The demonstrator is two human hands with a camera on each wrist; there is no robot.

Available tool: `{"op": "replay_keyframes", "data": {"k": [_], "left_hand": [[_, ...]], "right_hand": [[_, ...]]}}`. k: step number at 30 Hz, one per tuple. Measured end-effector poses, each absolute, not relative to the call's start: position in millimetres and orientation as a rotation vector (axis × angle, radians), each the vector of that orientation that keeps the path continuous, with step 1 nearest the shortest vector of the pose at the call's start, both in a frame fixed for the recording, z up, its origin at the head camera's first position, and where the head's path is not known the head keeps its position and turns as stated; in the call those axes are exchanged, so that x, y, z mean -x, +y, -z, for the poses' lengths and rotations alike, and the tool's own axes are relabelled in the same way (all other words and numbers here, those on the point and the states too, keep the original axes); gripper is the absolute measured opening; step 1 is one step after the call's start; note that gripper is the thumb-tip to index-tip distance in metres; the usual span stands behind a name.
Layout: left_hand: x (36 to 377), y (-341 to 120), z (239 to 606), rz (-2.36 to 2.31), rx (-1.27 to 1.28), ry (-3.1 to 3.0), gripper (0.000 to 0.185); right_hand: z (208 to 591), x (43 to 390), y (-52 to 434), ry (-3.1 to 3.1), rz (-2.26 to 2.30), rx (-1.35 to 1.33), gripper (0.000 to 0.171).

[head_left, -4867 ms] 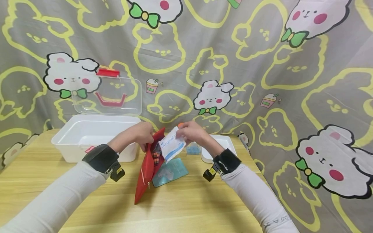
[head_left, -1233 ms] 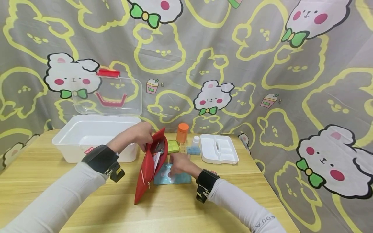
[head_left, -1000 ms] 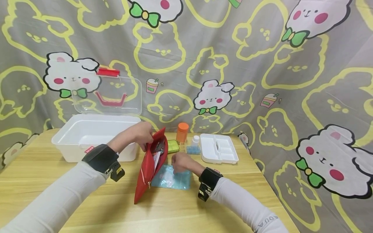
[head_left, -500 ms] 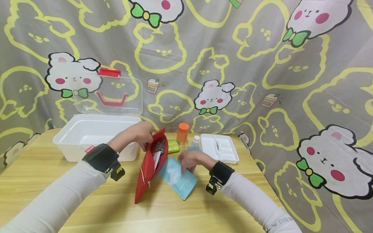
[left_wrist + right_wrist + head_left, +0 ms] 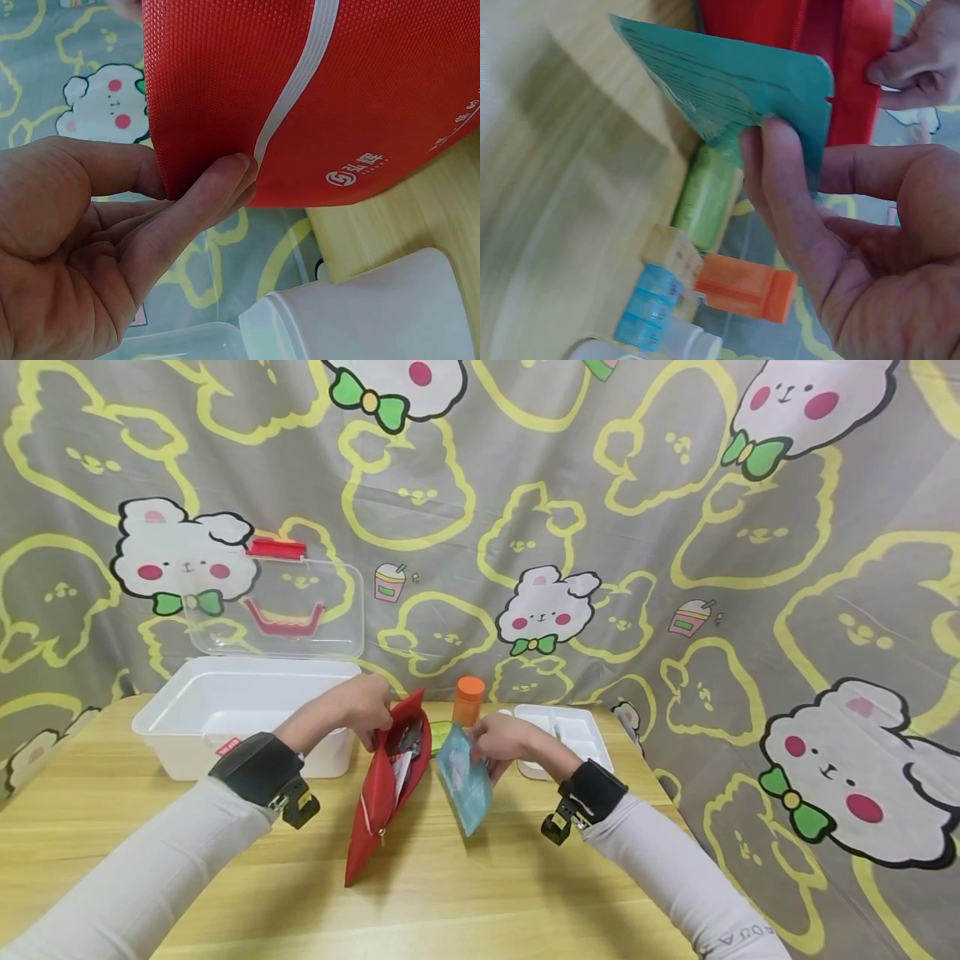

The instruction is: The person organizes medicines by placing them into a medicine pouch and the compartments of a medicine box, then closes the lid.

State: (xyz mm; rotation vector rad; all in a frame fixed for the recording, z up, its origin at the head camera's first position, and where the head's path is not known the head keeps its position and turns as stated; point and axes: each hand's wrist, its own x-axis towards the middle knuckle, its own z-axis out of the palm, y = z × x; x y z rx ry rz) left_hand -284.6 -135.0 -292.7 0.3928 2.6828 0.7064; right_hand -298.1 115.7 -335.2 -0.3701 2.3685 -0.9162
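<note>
A red zippered pouch (image 5: 384, 793) stands on the table with its mouth spread, packets showing inside. My left hand (image 5: 365, 706) pinches its top corner between thumb and fingers; the left wrist view shows the red fabric (image 5: 225, 82) with a white zipper strip. My right hand (image 5: 501, 739) holds a flat teal packet (image 5: 465, 781) by its upper edge, just right of the pouch. In the right wrist view the thumb and fingers pinch the teal packet (image 5: 735, 90) near one end, its printed side showing.
An open white box (image 5: 247, 718) with a raised clear lid stands at the back left. An orange bottle (image 5: 469, 702), a green case (image 5: 705, 199), a blue pill box (image 5: 649, 307) and a white bottle (image 5: 694, 341) stand behind the packet. A white divided tray (image 5: 588, 735) lies at the right.
Earlier my right hand carried a white Surgicool packet at the pouch; that hand then took up the teal packet, lifting and turning it beside the pouch. My left hand has stayed on the pouch.
</note>
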Motion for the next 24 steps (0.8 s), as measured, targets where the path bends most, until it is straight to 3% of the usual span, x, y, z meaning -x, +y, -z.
{"op": "replay_keyframes", "data": {"k": [4, 13, 20, 24], "left_hand": [[285, -136, 293, -0.711, -0.408, 2.688, 0.015], [284, -136, 294, -0.716, -0.406, 2.691, 0.015], [283, -135, 294, -0.714, -0.435, 2.698, 0.013], [283, -134, 295, -0.709, -0.441, 2.704, 0.013]], "right_hand": [[324, 300, 116, 2.394, 1.014, 0.366, 0.024], [310, 305, 112, 2.466, 1.123, 0.398, 0.015], [301, 299, 104, 2.41, 1.25, 0.392, 0.025], [301, 294, 96, 2.391, 1.274, 0.435, 0.015]]}}
